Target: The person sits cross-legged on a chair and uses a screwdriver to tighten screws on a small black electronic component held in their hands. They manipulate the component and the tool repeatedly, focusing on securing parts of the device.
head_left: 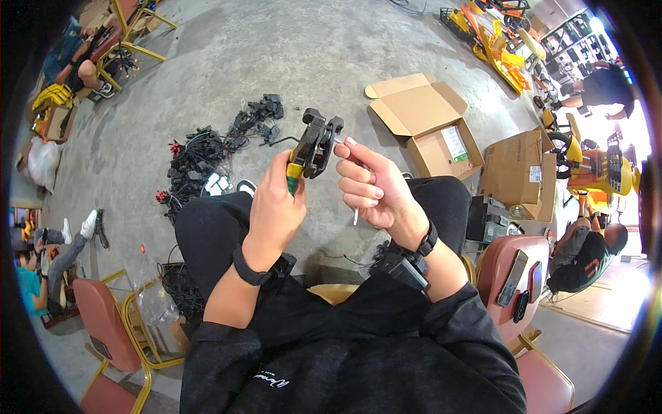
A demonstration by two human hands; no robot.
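Note:
My left hand (276, 207) is closed round a yellow-and-green handle (294, 172), raised in front of my knees. Above that grip sits a black jointed part (317, 146) with rounded ends; whether it belongs to the handle or is a separate piece I cannot tell. A short black cable (279, 140) sticks out to its left. My right hand (376, 183), fingers curled, pinches a thin pale rod or strip (356, 217). One end shows below the fingers, and its upper tip meets the right side of the black part. Its exact kind is unclear.
A heap of black cabled parts (193, 172) lies on the concrete floor ahead, left. To the right are an open cardboard box (445, 152), a taller carton (510, 169) and a chair (500, 276) bearing phones. Other people sit at both sides.

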